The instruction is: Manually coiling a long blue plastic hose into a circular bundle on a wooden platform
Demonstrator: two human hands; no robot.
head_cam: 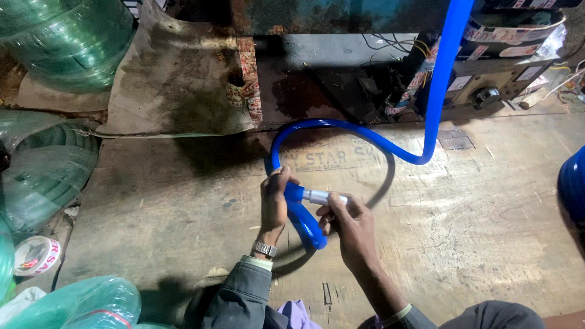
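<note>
Head view, blue hose (pixel 365 137) looped between hands (pixel 311 210)

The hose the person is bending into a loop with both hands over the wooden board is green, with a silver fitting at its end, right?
Not quite: the hose is blue, not green, as the head view shows. The left hand and right hand do hold it looped over the wooden board, with a silver fitting at its end.

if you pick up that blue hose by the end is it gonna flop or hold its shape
Probably springy rather than limp: the blue hose holds smooth curves on the wooden floor without kinking. Its glossy surface may be slippery. The left hand grips it at a tight bend, while the right hand holds a silvery fitting.
</note>
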